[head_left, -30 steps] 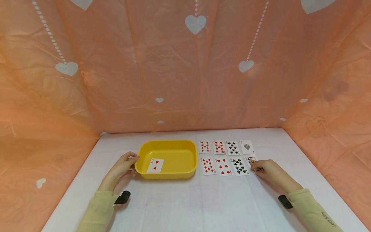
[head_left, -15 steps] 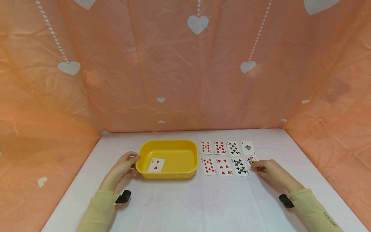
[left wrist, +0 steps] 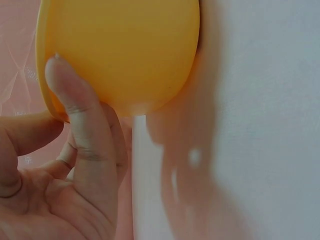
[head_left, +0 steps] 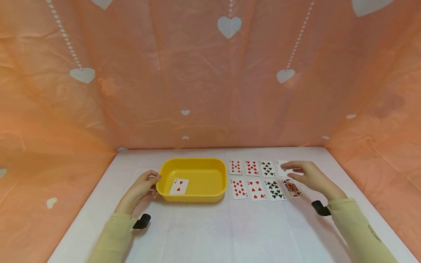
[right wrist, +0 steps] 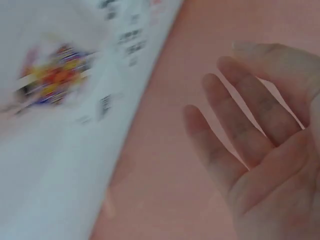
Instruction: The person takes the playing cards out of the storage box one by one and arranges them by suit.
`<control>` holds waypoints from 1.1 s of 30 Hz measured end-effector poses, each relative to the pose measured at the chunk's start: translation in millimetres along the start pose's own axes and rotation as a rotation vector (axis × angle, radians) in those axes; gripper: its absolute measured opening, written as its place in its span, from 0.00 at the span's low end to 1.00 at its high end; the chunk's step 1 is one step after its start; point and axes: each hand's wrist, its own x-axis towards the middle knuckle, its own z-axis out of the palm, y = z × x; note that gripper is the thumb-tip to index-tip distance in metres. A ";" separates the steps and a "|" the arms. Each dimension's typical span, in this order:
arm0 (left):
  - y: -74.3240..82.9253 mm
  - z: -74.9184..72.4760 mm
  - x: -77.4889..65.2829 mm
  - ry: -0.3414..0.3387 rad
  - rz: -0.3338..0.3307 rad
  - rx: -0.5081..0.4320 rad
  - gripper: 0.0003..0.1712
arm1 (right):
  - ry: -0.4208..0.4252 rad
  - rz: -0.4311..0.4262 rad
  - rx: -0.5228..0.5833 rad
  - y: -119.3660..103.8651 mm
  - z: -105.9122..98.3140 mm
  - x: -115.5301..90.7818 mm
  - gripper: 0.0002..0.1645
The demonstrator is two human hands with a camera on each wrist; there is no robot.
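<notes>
At the left end of the yellow tray (head_left: 194,198), my left hand (head_left: 141,188) pinches the rim; in the left wrist view a finger (left wrist: 87,115) lies against the tray's outer wall. One hearts playing card (head_left: 179,186) lies face up inside the tray. Over the right end of the card rows hovers my right hand (head_left: 310,177), fingers loosely extended and holding nothing. It partly covers the ace of spades (head_left: 279,171) in the head view. Just below it, a face card (head_left: 291,188) lies face up on the table, blurred in the right wrist view.
Two rows of face-up cards lie right of the tray, among them a diamonds card (head_left: 239,189), a six of hearts (head_left: 257,190) and a clubs card (head_left: 275,190). A white cloth covers the table (head_left: 210,230). Orange curtains (head_left: 197,73) with white hearts enclose the back and sides.
My right hand has let go of the face card and risen up and away toward the ace of spades. The face card now shows fully. My left hand stays at the tray's rim.
</notes>
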 end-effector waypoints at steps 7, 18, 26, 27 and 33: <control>0.4 -1.3 0.6 0.005 0.002 -0.014 0.15 | -0.081 -0.038 0.155 -33.2 6.2 63.4 0.20; 1.5 -2.1 -0.6 0.011 -0.008 -0.022 0.15 | -0.341 -0.074 0.429 -106.9 62.7 177.7 0.23; 1.2 0.3 0.6 0.011 0.004 -0.024 0.14 | -0.657 0.336 0.661 -138.6 120.7 207.5 0.25; 1.2 0.7 0.9 0.009 0.007 -0.029 0.14 | -0.675 0.387 0.664 -140.0 127.6 207.8 0.26; 2.2 1.8 1.8 0.008 -0.003 -0.030 0.14 | -0.709 0.591 0.692 -146.8 157.4 205.4 0.32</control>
